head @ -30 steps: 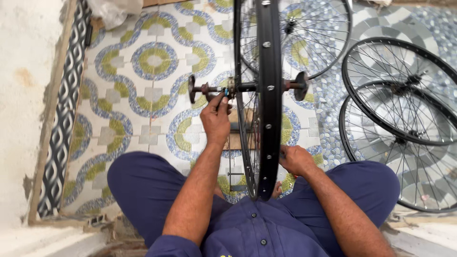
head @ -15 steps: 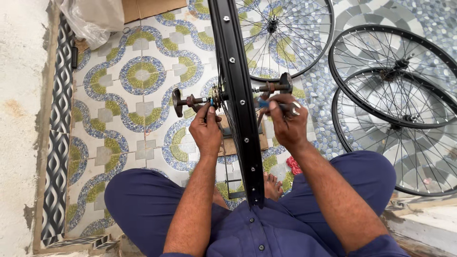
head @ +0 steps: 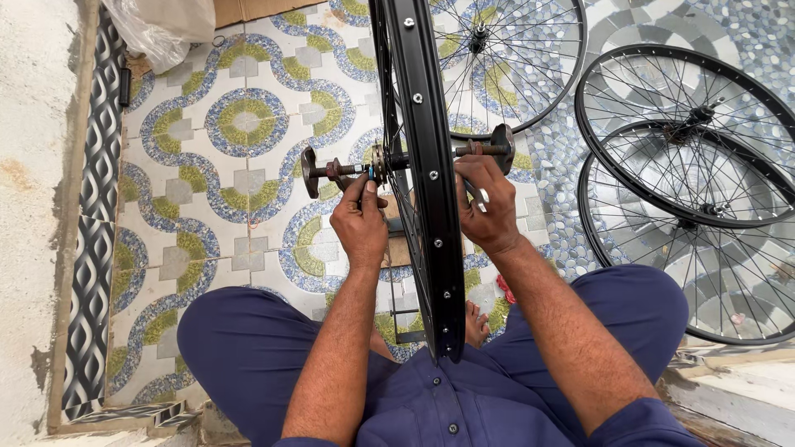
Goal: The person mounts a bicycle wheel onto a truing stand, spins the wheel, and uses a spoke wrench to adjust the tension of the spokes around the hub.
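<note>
**Both hands at the axle of an upright bicycle wheel**

A black bicycle wheel [head: 431, 190] stands on edge between the knees of a seated person in dark blue clothes, its rim running up the middle of the view and its spokes fanning to either side. Through its hub passes a rusty threaded axle [head: 348, 169] that sticks out left and right, with a round dark end piece on each tip.

The left hand [head: 360, 223] reaches up on the left of the rim, its thumb and fingertips pinched closed on the axle just beside the hub, where a small nut or cone sits. The right hand [head: 489, 211] is on the other side of the rim, fingers curled closed around the right stretch of the axle; a slim silvery tool [head: 479, 195] shows between the fingers, though what kind cannot be told.

A bare foot [head: 475, 323] rests on the floor near the bottom of the rim. The patterned tile floor [head: 232, 124] carries three more spoked wheels: one [head: 513, 66] behind the held wheel, and two overlapping ones [head: 696, 174] well apart to the right. A crumpled clear plastic bag [head: 161, 29] lies at the upper left, near a pale rough wall [head: 33, 207].
</note>
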